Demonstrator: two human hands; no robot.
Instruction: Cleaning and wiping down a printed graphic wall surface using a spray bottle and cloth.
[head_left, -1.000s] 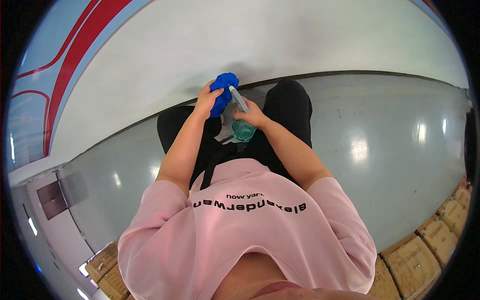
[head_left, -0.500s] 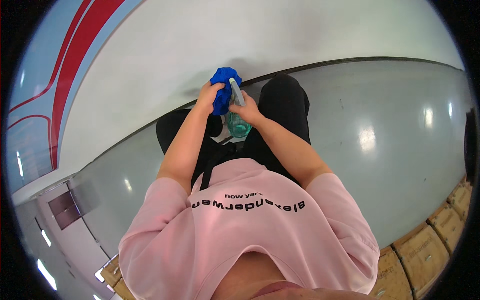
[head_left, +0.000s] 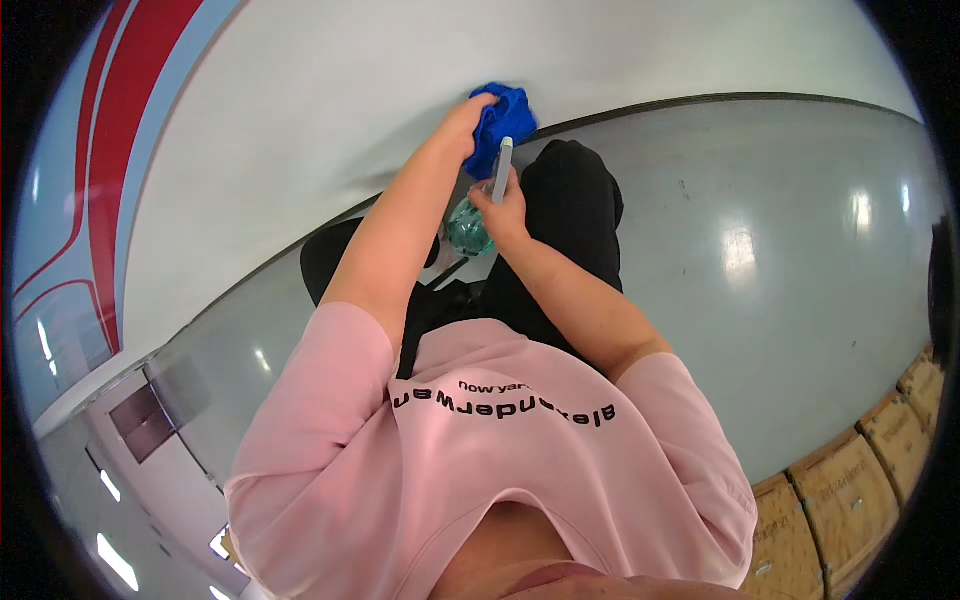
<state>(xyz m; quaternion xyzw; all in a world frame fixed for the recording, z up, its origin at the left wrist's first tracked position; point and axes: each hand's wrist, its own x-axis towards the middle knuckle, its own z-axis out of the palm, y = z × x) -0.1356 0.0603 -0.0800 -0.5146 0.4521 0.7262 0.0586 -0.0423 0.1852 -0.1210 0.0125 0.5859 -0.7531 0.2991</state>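
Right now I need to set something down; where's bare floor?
Free: the floor right of the right knee, between wall and boxes; a smaller patch left of the left knee. Crowded: between and beyond the knees, where the right hand holds the bottle, the left hand the cloth.

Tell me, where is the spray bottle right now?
In the head view, the spray bottle is just above centre, in the fingers of the right hand, its body below the blue cloth and left of the right knee.

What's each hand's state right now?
Left hand: closed, holding a bunched blue cloth.
Right hand: closed around a green spray bottle.
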